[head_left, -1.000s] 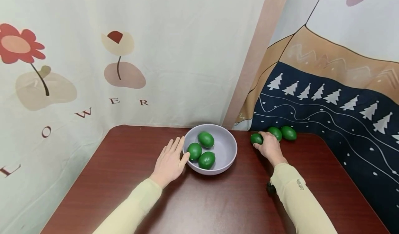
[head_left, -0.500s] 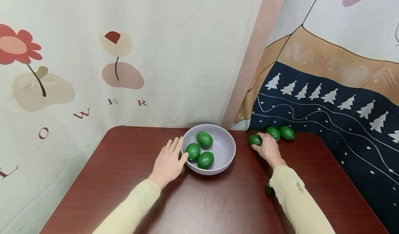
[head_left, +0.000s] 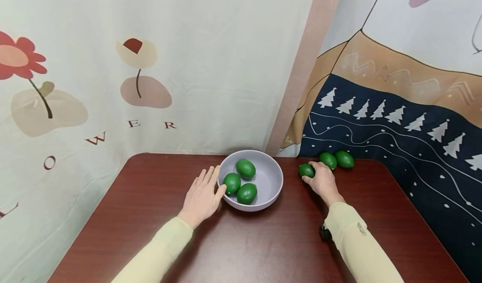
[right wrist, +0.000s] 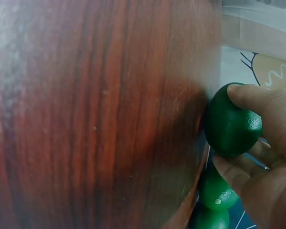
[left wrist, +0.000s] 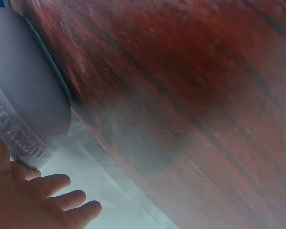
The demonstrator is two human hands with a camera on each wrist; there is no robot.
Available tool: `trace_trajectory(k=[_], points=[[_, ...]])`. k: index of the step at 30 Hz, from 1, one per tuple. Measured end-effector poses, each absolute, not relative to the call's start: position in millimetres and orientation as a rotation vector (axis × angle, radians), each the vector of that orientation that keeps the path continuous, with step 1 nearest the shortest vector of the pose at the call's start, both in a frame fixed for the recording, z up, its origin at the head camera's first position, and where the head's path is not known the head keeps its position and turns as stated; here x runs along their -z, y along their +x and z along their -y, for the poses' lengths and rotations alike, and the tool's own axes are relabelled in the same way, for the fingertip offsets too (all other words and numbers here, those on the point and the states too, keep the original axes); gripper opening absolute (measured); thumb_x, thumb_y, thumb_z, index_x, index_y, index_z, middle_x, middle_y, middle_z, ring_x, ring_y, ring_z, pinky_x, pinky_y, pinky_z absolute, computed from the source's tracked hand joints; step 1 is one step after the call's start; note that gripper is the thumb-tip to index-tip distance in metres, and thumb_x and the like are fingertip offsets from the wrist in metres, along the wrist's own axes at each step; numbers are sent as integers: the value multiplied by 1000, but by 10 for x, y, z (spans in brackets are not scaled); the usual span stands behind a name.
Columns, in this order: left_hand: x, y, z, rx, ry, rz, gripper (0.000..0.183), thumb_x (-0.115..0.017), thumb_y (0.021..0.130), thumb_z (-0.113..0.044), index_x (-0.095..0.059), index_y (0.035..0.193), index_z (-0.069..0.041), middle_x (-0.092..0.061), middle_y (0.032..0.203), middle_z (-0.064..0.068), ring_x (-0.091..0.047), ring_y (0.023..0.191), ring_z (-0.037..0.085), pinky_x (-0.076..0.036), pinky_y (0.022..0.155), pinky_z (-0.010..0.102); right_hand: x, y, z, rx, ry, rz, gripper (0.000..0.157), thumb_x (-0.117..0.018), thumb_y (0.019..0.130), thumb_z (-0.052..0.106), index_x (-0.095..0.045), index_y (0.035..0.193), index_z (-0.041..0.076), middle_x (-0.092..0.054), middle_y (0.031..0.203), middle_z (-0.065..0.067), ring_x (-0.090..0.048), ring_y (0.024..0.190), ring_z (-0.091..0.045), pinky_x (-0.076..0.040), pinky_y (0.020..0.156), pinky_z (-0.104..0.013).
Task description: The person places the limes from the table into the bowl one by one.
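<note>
Right hand (head_left: 323, 182) pinches one green lime (head_left: 306, 170), thumb on the near side, fingertips on the far side; lime is at the far right of the table (head_left: 260, 245), left of the hand. Can't tell whether this lime touches the tabletop. Two more limes (head_left: 336, 160) sit side by side just beyond the right hand, near the far edge. Left of the pinched lime and well apart from it: a pale lilac bowl (head_left: 270, 178), upright, about mid-table towards the far edge. It holds three limes (head_left: 247, 194), all grouped in its left half: one far, one left, one near; right half shows bare inner wall. Left wrist view shows raised lettering on the bowl's outer side. Left hand (head_left: 201, 197) is flat, fingers straight and pointing far, thumb held apart, touching the bowl's left side; grips nothing. Both arms reach in from the near side, left one slanting right, right one slanting left, in pale yellow sleeves (head_left: 357, 241). Black device (head_left: 324, 232) under the right cuff. Behind the table, a printed cloth backdrop (head_left: 226, 73), navy with white trees at right.
</note>
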State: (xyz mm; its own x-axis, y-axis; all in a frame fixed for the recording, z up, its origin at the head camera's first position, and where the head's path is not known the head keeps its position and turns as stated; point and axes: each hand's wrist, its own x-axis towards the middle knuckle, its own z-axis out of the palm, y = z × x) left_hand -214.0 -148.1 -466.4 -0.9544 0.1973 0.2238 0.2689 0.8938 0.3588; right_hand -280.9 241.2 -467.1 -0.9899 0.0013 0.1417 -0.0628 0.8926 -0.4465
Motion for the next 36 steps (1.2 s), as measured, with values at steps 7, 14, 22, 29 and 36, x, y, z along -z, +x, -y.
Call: trace_trajectory(k=[7,14,22,29,36], points=[[4663,-2123,1498,594,-353,2865,66,-49,108,-42,-33,162,-8,-38,163,20,-29,153,42,-29,122,60,4703,-2795,-2399,-702,67,2892,58,-78,89,16,-58,139,-7,-54,139,-34,-53,124,-52,-45,106,-64],[4672,-2121,1509,596,-348,2877,66,-50,108,-42,-33,162,-7,-38,163,20,-29,153,42,-29,122,60,4705,-2773,-2385,-744,77,2901,58,-77,89,15,-57,139,-8,-54,140,-33,-53,125,-52,-44,108,-63],[4691,-2127,1513,589,-356,2881,67,-49,108,-43,-32,163,-8,-37,164,20,-29,153,42,-28,122,60,4733,-2763,-2406,-871,14,2873,59,-76,91,15,-55,141,-8,-51,142,-34,-52,124,-52,-45,107,-62],[4691,-2133,1513,573,-359,2895,68,-46,108,-45,-31,163,-9,-36,164,20,-28,153,42,-28,122,59,4751,-2732,-2406,-954,-45,2850,60,-75,93,18,-53,144,-6,-48,145,-34,-50,126,-52,-45,107,-63],[4679,-2151,1507,575,-358,2898,67,-45,108,-46,-30,164,-10,-36,165,18,-27,154,42,-28,123,59,4715,-2732,-2383,-969,-22,2809,59,-75,93,18,-54,143,-6,-50,143,-33,-52,124,-51,-45,106,-63]])
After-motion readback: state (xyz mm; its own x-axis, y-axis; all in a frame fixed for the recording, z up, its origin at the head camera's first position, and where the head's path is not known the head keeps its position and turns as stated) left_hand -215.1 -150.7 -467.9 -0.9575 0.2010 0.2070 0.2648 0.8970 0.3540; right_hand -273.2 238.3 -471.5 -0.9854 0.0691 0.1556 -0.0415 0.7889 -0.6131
